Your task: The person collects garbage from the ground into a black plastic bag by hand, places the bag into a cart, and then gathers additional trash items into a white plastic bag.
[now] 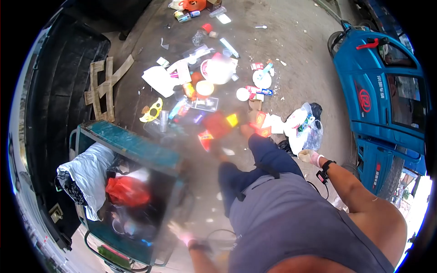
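My right hand [310, 157], in a pale glove, is closed at the lower edge of a white plastic bag [297, 132]. Clear and black plastic [315, 109] bunches around that bag. On the other side, my left hand [183, 233], also pale-gloved, is blurred by motion beside the green metal cart [123, 143]. Its fingers look stretched out, and I see nothing in them. Inside the cart lie a red plastic bag [129, 190], a white sack [88, 170] and darker rubbish.
Mixed litter covers the ground ahead: white paper [158, 81], a pink-white tub [218, 69], a yellow plastic piece [152, 110], a toothpaste box [259, 91] and a blurred red item [217, 125] by my feet. Wooden slats [104, 88] lie left. A blue truck [364, 91] stands right.
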Demonstrator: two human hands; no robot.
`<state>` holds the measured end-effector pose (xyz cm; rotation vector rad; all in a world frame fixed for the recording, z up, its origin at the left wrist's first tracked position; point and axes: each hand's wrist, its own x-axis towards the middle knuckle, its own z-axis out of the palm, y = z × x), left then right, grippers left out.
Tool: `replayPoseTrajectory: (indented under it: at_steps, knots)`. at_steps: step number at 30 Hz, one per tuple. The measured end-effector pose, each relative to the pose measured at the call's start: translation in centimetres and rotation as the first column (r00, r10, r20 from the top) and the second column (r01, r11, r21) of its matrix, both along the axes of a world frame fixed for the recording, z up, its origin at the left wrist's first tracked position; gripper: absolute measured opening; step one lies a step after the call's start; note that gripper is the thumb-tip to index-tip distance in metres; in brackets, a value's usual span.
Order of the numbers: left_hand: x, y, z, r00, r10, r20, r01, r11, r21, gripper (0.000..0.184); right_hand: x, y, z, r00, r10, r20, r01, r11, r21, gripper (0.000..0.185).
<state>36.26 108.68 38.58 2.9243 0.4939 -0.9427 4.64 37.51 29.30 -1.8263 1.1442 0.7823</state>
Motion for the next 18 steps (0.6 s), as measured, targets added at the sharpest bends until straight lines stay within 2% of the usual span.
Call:
replayPoseTrajectory:
  at_steps: [1, 3, 5, 6, 8, 10, 11, 13, 15, 18]
  knots:
    - [0.4, -0.7, -0.3, 0.999, 0.043, -0.023, -0.041, 0.997, 0.066, 0.081, 1.0, -1.5, -0.5, 0.999, -0.036, -0.007, 0.036, 0.999, 0.023, 0.009]
    - [0.7, -1.0, -1.6, 0.992, 0.127, 0.007, -0.127, 0.988, 0.085, 0.080, 4.2, -4.3, -0.2, 0.994, -0.108, -0.031, 0.110, 0.992, 0.068, 0.007]
    - [-0.2, -0.5, -4.6, 0.976, 0.197, 0.095, -0.202, 0.979, 0.041, 0.078, 8.0, -8.6, -0.8, 0.999, -0.038, 0.012, 0.034, 0.977, 0.210, 0.006]
    - [0.0, -2.7, -3.7, 0.958, 0.266, 0.104, -0.267, 0.964, -0.011, 0.076, 9.2, -11.0, -2.1, 1.000, -0.008, 0.030, -0.001, 0.959, 0.282, 0.007]
    - [2.5, -9.2, -0.8, 0.909, 0.400, 0.118, -0.388, 0.914, -0.115, 0.073, 12.8, -14.1, -2.1, 0.997, -0.023, 0.071, 0.009, 0.983, 0.183, 0.014]
    - [2.7, -11.0, -1.3, 0.932, 0.346, 0.104, -0.338, 0.937, -0.089, 0.078, 17.9, -15.8, 1.0, 0.997, 0.017, 0.070, -0.022, 0.997, 0.078, 0.012]
    - [2.7, -12.0, -1.8, 0.942, 0.319, 0.107, -0.313, 0.947, -0.066, 0.079, 17.7, -18.3, 0.1, 0.992, -0.105, 0.068, 0.087, 0.972, 0.220, 0.019]
    - [3.7, -14.3, -1.5, 0.947, 0.313, 0.073, -0.312, 0.950, -0.030, 0.084, 19.7, -19.3, 2.1, 0.961, -0.277, 0.015, 0.272, 0.951, 0.145, 0.021]
    - [4.1, -15.3, -1.7, 0.928, 0.366, 0.070, -0.361, 0.929, -0.079, 0.087, 22.7, -18.9, 6.2, 0.892, -0.450, -0.030, 0.451, 0.888, 0.093, 0.023]
    - [4.4, -16.0, -0.8, 0.904, 0.424, 0.048, -0.411, 0.896, -0.168, 0.090, 17.7, -19.7, 3.3, 0.898, -0.438, -0.043, 0.439, 0.887, 0.140, 0.024]
